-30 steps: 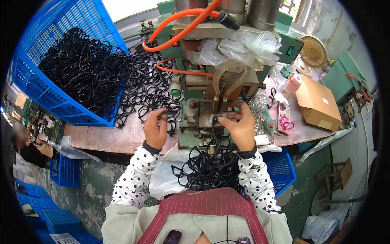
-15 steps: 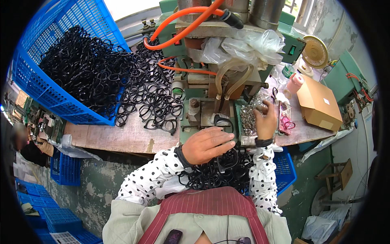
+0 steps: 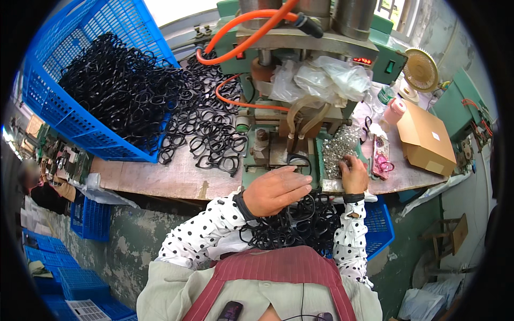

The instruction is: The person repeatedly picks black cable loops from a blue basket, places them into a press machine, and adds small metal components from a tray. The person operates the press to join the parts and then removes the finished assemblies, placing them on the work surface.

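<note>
My left hand (image 3: 276, 192) rests at the front of the green press, its fingers long and close together, pointing right. It seems to grip a black eyeglass frame (image 3: 306, 209); one rim shows below the hand, and a black curved piece (image 3: 299, 158) lies on the metal fixture (image 3: 281, 153) just beyond it. The thumb and the frame's middle are hidden. My right hand (image 3: 354, 175) has thumb and fingers drawn together at the near edge of a heap of small silvery metal parts (image 3: 336, 152). Whatever lies between those fingertips is too small to make out.
A blue crate (image 3: 91, 131) full of black eyeglass frames tips onto the bench at left, with loose frames (image 3: 206, 142) spread beside it. More frames lie below my hands. At right are a cardboard box (image 3: 425, 139), a pink bottle (image 3: 395, 111) and a fan (image 3: 420, 69).
My right hand has come down and nearer at the heap of metal parts, its fingers closing together. My left hand has stayed in nearly the same place. The whole view has shifted slightly.
</note>
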